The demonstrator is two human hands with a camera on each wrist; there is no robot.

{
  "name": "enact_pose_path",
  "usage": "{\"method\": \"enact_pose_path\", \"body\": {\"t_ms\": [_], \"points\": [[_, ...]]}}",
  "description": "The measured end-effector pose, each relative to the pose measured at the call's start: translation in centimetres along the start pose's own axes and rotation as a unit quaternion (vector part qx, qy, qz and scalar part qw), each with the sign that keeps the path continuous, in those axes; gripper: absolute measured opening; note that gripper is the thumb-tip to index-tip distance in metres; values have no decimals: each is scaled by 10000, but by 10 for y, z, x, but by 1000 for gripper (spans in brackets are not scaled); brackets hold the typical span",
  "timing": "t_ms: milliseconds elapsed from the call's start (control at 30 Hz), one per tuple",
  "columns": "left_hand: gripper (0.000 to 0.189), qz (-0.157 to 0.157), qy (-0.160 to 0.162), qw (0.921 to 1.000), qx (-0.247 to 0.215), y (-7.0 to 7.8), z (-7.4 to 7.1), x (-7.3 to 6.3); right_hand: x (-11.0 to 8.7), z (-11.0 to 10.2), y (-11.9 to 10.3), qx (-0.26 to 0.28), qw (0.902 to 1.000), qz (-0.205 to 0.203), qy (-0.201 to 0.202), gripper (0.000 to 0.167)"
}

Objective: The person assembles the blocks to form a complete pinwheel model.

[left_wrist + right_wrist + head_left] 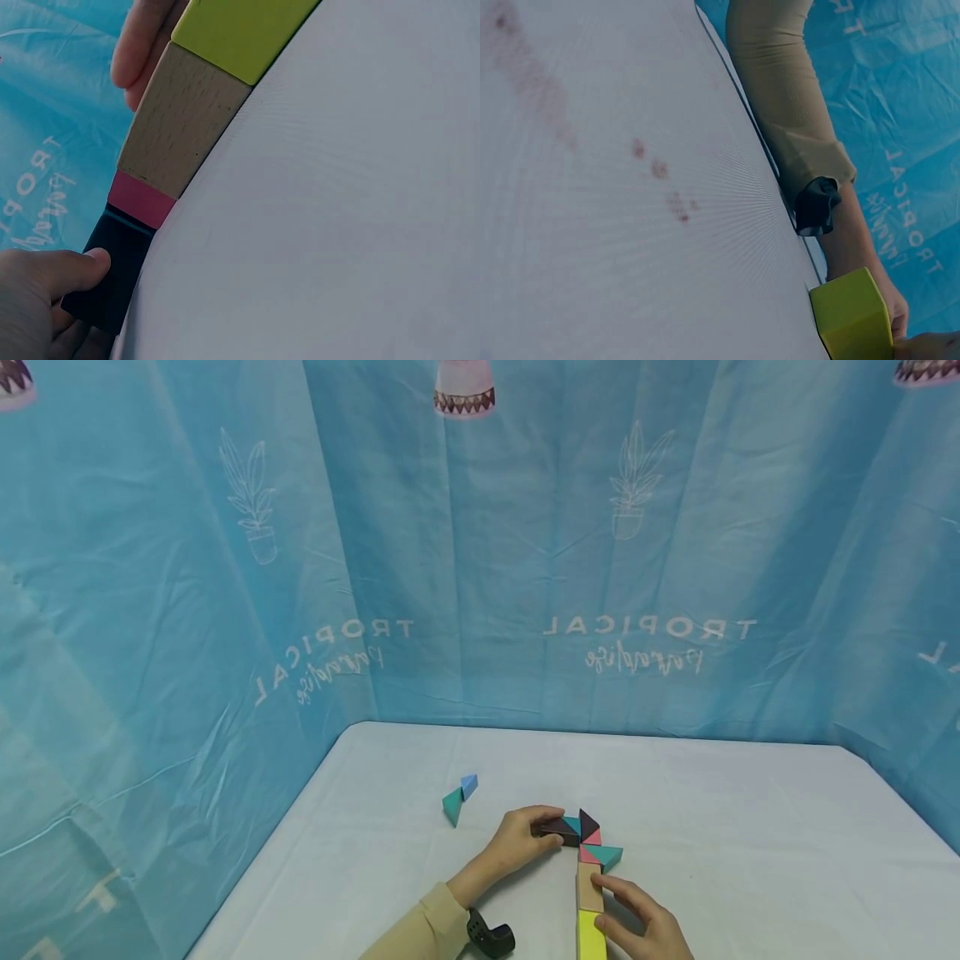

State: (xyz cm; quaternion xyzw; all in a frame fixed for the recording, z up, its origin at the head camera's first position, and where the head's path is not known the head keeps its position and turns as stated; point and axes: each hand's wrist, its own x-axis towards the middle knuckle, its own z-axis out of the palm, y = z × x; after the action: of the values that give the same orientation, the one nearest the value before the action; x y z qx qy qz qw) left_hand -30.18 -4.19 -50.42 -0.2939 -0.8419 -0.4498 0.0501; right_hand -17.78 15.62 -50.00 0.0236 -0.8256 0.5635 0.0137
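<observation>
My left hand (516, 843) pinches a black block (557, 833) at the top left of a row of coloured blocks; in the left wrist view the thumb lies on that black block (118, 266). Beside it are a black triangular block (588, 827), pink pieces and a teal triangular block (611, 856). Below them a plain wooden block (589, 890) and a yellow block (591, 937) continue the row towards me. My right hand (651, 928) is along the row's right side, index fingertip at the wooden block and thumb at the yellow one, fingers fairly straight.
A green triangular block (453, 807) and a blue one (468, 787) lie together farther left on the white table (720, 810). Blue printed curtains (495, 543) enclose the back and sides. A black strap device (491, 937) sits at the left wrist.
</observation>
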Motion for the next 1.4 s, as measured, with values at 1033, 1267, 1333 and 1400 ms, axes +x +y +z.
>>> {"method": "enact_pose_path", "body": {"t_ms": [1033, 1267, 1333, 1400], "points": [[31, -777, 2737, 9560, -708, -32, -142, -23, 0, 1, 2, -81, 9999, -75, 128, 43], [44, -891, 2125, 9720, -459, -70, -113, -17, 0, 0, 3, -30, 9999, -69, 112, 44], [48, -976, 1937, 9758, -273, -69, -107, -16, -1, 0, 3, 6, 9999, -78, 113, 43], [48, -999, 1825, 9779, -193, -67, -102, -14, -1, 0, 3, 29, 9999, -77, 96, 43]]}}
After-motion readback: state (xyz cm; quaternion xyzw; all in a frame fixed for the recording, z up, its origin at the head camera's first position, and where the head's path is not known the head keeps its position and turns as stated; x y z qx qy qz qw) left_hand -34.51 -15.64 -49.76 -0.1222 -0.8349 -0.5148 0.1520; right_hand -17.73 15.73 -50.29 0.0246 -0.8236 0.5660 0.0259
